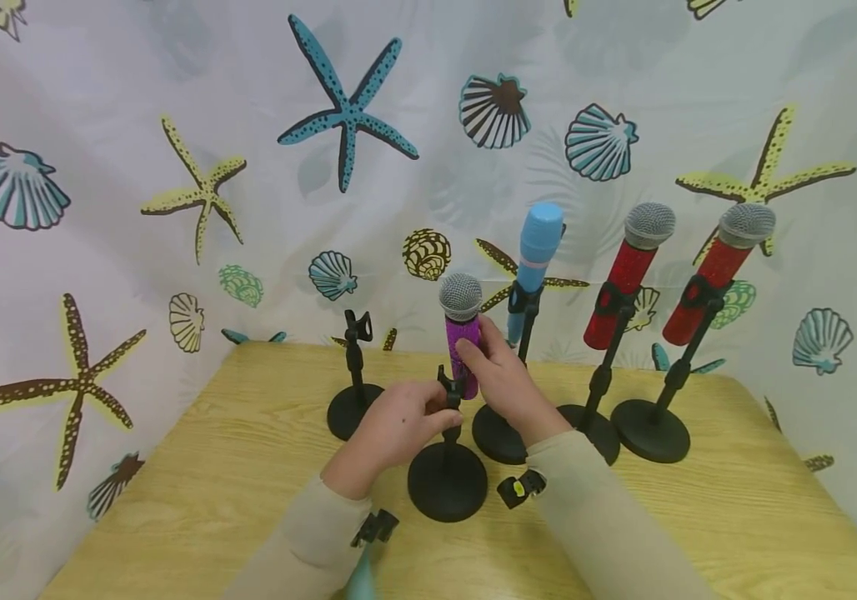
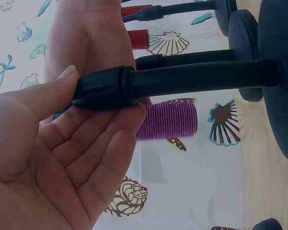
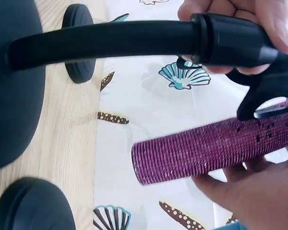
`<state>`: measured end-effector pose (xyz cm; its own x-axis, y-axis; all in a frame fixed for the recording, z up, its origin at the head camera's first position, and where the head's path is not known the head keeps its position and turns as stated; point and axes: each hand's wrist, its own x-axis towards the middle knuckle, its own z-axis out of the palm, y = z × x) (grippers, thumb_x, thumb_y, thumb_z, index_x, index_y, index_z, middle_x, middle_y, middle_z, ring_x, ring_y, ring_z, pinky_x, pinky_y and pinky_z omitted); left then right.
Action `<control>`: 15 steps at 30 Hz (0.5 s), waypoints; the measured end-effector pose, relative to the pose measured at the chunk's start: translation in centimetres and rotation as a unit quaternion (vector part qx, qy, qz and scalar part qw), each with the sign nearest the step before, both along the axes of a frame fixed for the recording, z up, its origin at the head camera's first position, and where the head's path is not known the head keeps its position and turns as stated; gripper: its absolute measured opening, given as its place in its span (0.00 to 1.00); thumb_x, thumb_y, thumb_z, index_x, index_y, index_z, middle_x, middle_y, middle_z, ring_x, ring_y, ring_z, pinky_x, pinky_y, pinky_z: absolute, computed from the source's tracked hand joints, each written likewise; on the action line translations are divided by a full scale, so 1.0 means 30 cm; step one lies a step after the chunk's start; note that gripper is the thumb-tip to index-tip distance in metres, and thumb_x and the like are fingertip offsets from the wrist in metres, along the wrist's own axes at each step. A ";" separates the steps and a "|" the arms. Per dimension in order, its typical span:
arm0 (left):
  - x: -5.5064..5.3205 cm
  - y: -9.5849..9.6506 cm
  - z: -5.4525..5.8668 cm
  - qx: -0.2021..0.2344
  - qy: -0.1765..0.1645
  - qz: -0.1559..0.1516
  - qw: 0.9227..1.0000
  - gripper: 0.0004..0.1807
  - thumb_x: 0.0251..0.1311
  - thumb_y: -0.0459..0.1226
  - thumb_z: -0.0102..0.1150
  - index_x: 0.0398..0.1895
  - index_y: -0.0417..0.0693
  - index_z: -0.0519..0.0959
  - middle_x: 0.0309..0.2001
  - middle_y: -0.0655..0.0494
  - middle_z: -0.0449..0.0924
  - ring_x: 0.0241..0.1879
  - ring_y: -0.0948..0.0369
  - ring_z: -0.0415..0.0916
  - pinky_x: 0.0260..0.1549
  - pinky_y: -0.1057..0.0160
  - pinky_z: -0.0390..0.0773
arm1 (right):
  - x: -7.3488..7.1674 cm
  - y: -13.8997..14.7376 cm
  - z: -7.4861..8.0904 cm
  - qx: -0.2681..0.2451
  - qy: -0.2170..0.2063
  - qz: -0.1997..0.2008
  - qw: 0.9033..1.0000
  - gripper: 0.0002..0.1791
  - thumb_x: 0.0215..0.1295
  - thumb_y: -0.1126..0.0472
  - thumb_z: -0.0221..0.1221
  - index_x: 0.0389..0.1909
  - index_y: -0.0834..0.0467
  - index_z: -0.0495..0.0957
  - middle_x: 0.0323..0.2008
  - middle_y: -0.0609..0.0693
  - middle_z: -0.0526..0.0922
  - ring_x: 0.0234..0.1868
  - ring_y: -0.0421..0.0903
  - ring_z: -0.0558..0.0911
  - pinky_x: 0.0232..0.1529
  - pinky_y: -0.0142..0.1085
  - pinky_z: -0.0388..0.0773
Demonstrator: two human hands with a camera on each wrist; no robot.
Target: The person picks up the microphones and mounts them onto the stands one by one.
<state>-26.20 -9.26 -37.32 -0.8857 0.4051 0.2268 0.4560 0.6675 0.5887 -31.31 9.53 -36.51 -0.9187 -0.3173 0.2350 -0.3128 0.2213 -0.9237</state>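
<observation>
The right hand [image 1: 502, 379] holds a purple cylindrical microphone with a rounded silver mesh head [image 1: 462, 327], its thumb and fingers clamped on the body from opposite sides. In the right wrist view, the purple body shows fine, close-set rings with a glittery sheen and ends in a flat face.

The left hand [image 1: 401, 421] grips a black stand with a round disc base and slim rod [image 1: 448, 471]; its thumb and fingers pinch the thicker, ridged collar below the clip. The stand's open, curved clip sits right beside the lower part of the purple microphone, which tilts slightly; whether the two touch cannot be told.

To the left, a second black stand with a bare clip [image 1: 356, 375] rises from the wood-grained yellowish bench [image 1: 233, 500]. To the right, a smooth light-blue microphone with a thin pinkish band [image 1: 538, 242] leans in its stand's clip, followed by a sparkly red microphone with a grey mesh head [image 1: 627, 271] and a matching red microphone [image 1: 721, 267], both clipped at a slant. Behind hangs a white cloth printed with starfish and scallop shells [image 1: 248, 83], softly creased.
</observation>
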 end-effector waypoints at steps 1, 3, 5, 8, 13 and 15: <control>0.003 -0.001 0.002 0.001 -0.001 -0.001 1.000 0.11 0.66 0.48 0.66 0.30 0.56 0.80 0.24 0.65 0.76 0.22 0.64 0.70 0.23 0.63 0.72 | -0.001 -0.007 0.000 -0.007 0.001 0.011 1.000 0.35 0.78 0.41 0.49 0.78 0.47 0.51 0.69 0.58 0.69 0.67 0.57 0.71 0.67 0.60 0.63; 0.008 -0.002 0.006 0.001 0.000 -0.004 1.000 0.11 0.67 0.48 0.65 0.30 0.55 0.79 0.23 0.65 0.76 0.22 0.64 0.70 0.22 0.64 0.71 | -0.001 -0.018 -0.001 -0.021 0.002 0.029 0.999 0.35 0.78 0.42 0.49 0.79 0.48 0.50 0.70 0.58 0.67 0.69 0.56 0.69 0.69 0.59 0.60; 0.013 -0.003 0.010 0.001 0.001 -0.004 1.000 0.11 0.67 0.48 0.65 0.30 0.55 0.79 0.23 0.64 0.75 0.21 0.64 0.69 0.22 0.64 0.70 | 0.003 -0.027 -0.003 -0.033 -0.002 0.043 0.999 0.35 0.78 0.42 0.48 0.79 0.49 0.50 0.72 0.57 0.65 0.72 0.55 0.66 0.70 0.58 0.57; 0.016 -0.002 0.014 -0.003 0.003 -0.004 1.000 0.12 0.67 0.48 0.65 0.29 0.55 0.78 0.22 0.64 0.74 0.21 0.64 0.68 0.21 0.64 0.69 | 0.008 -0.038 -0.012 -0.052 -0.011 0.048 0.997 0.35 0.79 0.43 0.48 0.79 0.48 0.49 0.73 0.55 0.63 0.73 0.53 0.63 0.71 0.57 0.55; 0.018 0.004 0.013 -0.010 0.000 0.000 1.000 0.12 0.67 0.48 0.64 0.28 0.56 0.78 0.22 0.64 0.74 0.21 0.64 0.68 0.21 0.63 0.69 | 0.014 -0.063 -0.037 -0.067 -0.009 0.024 0.997 0.34 0.79 0.44 0.51 0.77 0.49 0.51 0.69 0.59 0.68 0.68 0.55 0.69 0.68 0.57 0.61; 0.019 0.007 0.011 -0.012 0.000 0.002 1.000 0.12 0.68 0.48 0.64 0.28 0.56 0.78 0.21 0.64 0.74 0.21 0.64 0.68 0.20 0.63 0.69 | 0.014 -0.077 -0.049 -0.063 0.000 0.008 0.998 0.32 0.78 0.44 0.52 0.75 0.52 0.55 0.65 0.60 0.72 0.64 0.56 0.73 0.66 0.56 0.65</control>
